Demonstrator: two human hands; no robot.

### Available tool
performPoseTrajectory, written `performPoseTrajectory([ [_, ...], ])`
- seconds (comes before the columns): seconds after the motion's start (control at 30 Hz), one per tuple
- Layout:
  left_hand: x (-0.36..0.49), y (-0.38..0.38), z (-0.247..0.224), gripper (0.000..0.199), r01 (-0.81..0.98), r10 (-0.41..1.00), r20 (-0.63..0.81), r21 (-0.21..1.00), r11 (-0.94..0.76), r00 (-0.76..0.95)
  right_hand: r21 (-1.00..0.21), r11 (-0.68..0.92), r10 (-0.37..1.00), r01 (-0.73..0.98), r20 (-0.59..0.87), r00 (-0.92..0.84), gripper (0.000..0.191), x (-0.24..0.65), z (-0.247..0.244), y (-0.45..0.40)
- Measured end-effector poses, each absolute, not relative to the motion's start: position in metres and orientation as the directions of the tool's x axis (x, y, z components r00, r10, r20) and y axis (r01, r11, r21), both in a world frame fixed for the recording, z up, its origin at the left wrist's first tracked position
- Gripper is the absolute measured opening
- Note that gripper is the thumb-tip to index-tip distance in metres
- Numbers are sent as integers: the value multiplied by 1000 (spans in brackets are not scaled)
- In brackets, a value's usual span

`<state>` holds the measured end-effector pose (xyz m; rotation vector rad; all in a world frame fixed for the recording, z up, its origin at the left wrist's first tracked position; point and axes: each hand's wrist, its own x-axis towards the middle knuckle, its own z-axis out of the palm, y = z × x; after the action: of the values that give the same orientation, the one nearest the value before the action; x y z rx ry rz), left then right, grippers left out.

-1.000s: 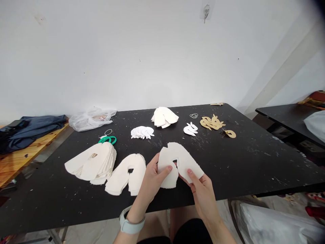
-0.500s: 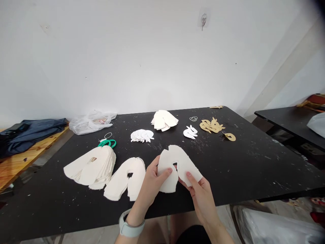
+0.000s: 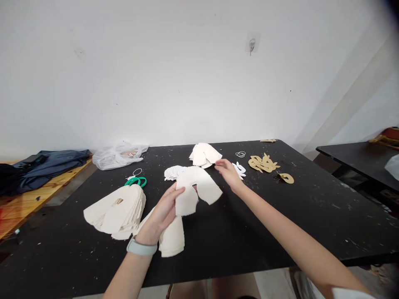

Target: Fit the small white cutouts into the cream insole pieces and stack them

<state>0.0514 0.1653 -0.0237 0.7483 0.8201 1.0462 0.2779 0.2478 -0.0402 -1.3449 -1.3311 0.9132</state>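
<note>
A white horseshoe-shaped fabric piece (image 3: 187,195) with a slot in its middle is pinched in my left hand (image 3: 162,211), thumb on top, above the table. My right hand (image 3: 230,174) is stretched forward with its fingers out, at the right edge of a far pile of similar white pieces (image 3: 202,154); whether the fingertips touch the pile is unclear. Under my left forearm and hand lies a partly hidden stack of white pieces (image 3: 173,241). Farther left stands a thicker fanned stack of white pieces (image 3: 107,211).
Green-handled scissors (image 3: 136,181) lie behind the left stack. Small white cutouts (image 3: 173,172), more white cutouts (image 3: 240,170), tan cutouts (image 3: 263,162) and thin white rings (image 3: 240,154) lie on the black table (image 3: 280,216). A clear plastic bag (image 3: 118,155) sits back left.
My right hand has let go of the fabric piece and reached forward to the far pile. My left hand has carried the piece a little to the left and forward.
</note>
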Motion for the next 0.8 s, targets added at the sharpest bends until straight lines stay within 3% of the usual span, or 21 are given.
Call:
performPoseTrajectory([
  [0.17, 30, 201, -13, 57, -474, 965, -170, 845, 248, 201, -842, 178, 961, 510, 260, 94, 32, 213, -35, 332],
  [0.33, 6, 211, -24, 52, -446, 962, -206, 855, 266, 180, -754, 69, 948, 653, 253, 192, 44, 213, -31, 383],
  [0.57, -2, 212, -35, 51, -462, 945, -249, 827, 321, 211, -742, 21, 987, 670, 121, 103, 33, 288, -58, 414],
  [0.8, 4, 211, -37, 45, -437, 927, -267, 824, 361, 262, -757, 181, 963, 628, 265, 42, 31, 295, -83, 406],
])
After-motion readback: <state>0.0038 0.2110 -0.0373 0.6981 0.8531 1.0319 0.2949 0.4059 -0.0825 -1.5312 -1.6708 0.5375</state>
